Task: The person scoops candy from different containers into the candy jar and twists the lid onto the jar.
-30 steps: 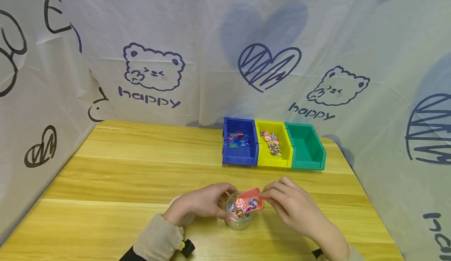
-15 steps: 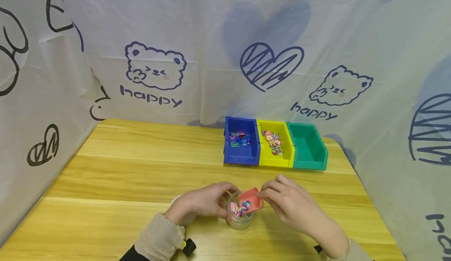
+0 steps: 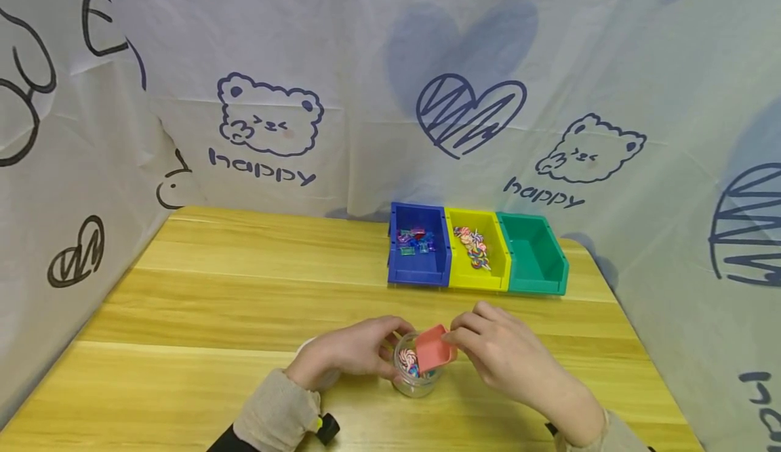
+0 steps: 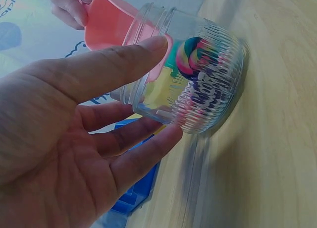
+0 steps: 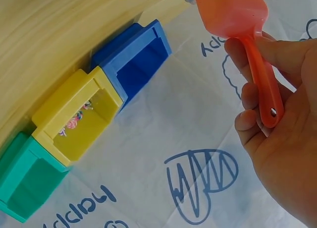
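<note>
My left hand point(image 3: 350, 350) holds a small clear jar point(image 3: 415, 389) that stands on the wooden table, thumb on one side and fingers on the other. Swirled miniature lollipops point(image 3: 407, 360) lie inside; in the left wrist view a rainbow swirl point(image 4: 190, 57) shows through the ribbed glass. My right hand point(image 3: 509, 354) pinches the handle of a pink scoop point(image 3: 434, 349), its front edge tipped down into the jar's mouth. The scoop's bowl shows no lollipops in the head view. In the right wrist view the thumb and fingers grip its handle point(image 5: 265, 84).
Behind the jar, three joined bins stand at the table's back: a blue bin point(image 3: 419, 276) with shiny wrapped-looking pieces, a yellow bin point(image 3: 478, 280) with several lollipops, and a bare green bin point(image 3: 537, 255). White printed cloth point(image 3: 366, 167) hangs around the table point(image 3: 244, 289).
The lollipops in the scoop have slid down into the jar, leaving the scoop's bowl bare. The scoop has tilted more steeply; the left hand and jar have stayed in place.
</note>
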`<state>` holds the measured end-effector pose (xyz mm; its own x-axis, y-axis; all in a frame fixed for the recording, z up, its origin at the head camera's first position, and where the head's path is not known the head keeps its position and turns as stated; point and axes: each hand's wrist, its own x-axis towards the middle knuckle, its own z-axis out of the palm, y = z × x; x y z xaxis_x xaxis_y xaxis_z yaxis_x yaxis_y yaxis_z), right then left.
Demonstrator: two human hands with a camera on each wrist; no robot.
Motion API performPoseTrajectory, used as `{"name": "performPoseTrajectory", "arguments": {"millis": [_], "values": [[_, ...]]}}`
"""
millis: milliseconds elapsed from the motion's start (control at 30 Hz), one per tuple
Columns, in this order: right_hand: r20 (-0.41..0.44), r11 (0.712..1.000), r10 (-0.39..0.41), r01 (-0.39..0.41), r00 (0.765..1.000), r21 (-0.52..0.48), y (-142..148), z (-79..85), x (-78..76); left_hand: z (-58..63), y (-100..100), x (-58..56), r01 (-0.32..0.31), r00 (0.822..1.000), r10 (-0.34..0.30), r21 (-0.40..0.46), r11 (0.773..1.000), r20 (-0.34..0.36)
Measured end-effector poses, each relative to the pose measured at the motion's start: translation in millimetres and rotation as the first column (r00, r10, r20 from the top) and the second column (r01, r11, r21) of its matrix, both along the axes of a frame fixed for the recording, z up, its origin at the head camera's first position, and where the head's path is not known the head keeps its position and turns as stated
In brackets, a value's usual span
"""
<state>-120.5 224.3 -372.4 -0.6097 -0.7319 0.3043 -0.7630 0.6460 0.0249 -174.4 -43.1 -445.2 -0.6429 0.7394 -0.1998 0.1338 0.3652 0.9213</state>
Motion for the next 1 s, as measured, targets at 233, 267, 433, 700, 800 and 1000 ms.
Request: {"name": "performPoseTrajectory", "arguments": {"millis": [233,267,433,700,800,1000], "values": [[0.010,1.000,-0.010,0.010,1.000,-0.010,2.0,0.2,1.4,0.7,0.3,0.6,0.001,1.000,-0.001,-0.002,1.000,-0.022],[0.014,1.000,-0.014,0.014,1.000,-0.015,2.6,0.2,1.9,0.5,0.3,0.5,0.002,1.000,-0.002,-0.002,1.000,-0.026],[0.006,0.995,-0.010,0.011,1.000,-0.099,8.3,-1.7,4.9,-0.6,-0.2,0.0,0.011,0.999,-0.011,0.005,1.000,-0.040],[0.005,0.971,-0.018,0.018,1.000,-0.239,20.1,-9.3,9.6,-1.1,-1.0,-1.0,0.016,0.999,-0.016,0.001,1.000,-0.046],[0.011,0.958,-0.037,0.039,0.999,-0.285,23.0,-13.7,10.6,-1.2,-0.6,-1.2,0.015,0.999,-0.015,0.001,1.000,-0.037],[0.006,0.920,-0.086,0.082,0.996,-0.384,26.1,-22.9,12.6,-2.7,0.8,-0.2,0.014,0.999,-0.014,0.002,1.000,-0.045]]}}
